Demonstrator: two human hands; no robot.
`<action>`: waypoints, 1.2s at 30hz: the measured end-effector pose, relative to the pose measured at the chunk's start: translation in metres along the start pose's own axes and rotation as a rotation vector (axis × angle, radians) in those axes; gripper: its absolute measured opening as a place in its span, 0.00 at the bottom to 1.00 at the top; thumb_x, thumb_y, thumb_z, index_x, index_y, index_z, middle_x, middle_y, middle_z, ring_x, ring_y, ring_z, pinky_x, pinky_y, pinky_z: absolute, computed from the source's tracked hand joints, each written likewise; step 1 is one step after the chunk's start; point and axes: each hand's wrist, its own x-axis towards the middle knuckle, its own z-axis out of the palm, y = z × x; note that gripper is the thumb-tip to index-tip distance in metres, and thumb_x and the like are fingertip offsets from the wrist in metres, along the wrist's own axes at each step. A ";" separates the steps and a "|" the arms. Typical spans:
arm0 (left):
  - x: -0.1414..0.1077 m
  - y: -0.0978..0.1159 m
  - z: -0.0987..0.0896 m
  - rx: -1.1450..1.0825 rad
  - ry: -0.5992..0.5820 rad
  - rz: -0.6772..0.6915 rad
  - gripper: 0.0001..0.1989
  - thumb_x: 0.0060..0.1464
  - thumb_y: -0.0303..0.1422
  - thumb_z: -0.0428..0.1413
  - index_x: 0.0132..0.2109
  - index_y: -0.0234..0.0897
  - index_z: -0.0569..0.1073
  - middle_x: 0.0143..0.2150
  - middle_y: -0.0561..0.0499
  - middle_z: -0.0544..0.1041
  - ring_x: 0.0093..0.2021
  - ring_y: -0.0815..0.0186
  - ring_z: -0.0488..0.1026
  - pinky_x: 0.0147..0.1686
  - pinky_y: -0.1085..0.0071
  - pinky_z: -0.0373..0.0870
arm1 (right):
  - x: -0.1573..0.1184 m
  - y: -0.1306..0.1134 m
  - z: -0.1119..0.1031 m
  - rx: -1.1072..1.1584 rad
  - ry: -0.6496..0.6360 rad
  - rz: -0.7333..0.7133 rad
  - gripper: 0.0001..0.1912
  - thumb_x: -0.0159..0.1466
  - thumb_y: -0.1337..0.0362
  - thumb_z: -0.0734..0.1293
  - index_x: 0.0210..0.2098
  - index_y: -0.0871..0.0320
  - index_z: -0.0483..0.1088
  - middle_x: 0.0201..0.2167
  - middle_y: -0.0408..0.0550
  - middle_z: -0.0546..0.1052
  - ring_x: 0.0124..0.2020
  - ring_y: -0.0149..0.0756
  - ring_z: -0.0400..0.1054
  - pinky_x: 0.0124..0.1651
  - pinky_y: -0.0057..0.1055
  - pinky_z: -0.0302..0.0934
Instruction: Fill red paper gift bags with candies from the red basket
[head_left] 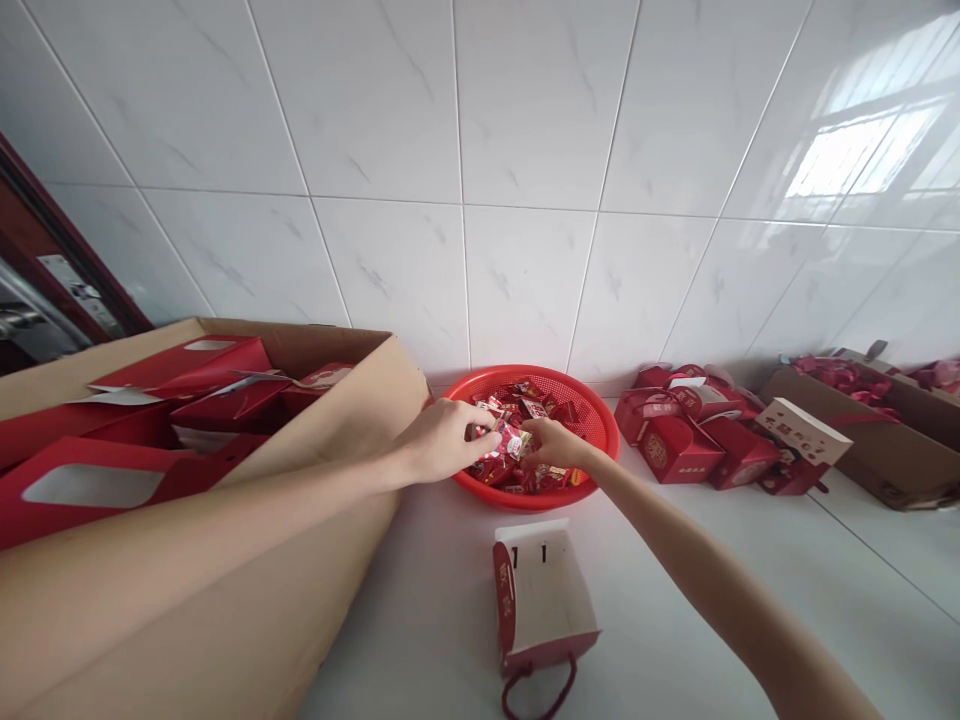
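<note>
A round red plastic basket [611, 440] holds many wrapped candies [525, 477], mostly in red wrappers. My left hand [448, 440] reaches over its left side, thumb and fingers closed around red and white wrapped candies [512, 440]. From the right, my right hand [553, 446] dips into the pile, its bent fingers closed on a wrapped candy that they mostly hide. In front of the basket lies an open small gift box [551, 595], red outside and white inside, with two dark slots and a dark red cord handle toward me.
A large cardboard box [367, 430] with red gift boxes [225, 400] stands at left, under my left forearm. Several closed red gift boxes [682, 447] cluster at right. Beyond them sits a cardboard box [855, 440] with dark red ribbons [836, 375]. A tiled wall [525, 270] rises behind.
</note>
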 end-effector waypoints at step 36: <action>0.004 -0.007 -0.001 -0.003 -0.050 -0.014 0.15 0.55 0.41 0.51 0.26 0.37 0.71 0.19 0.57 0.59 0.21 0.71 0.53 0.24 0.73 0.50 | -0.019 0.023 -0.042 -0.244 -0.338 0.046 0.18 0.53 0.72 0.68 0.40 0.51 0.81 0.41 0.47 0.82 0.40 0.42 0.74 0.40 0.32 0.68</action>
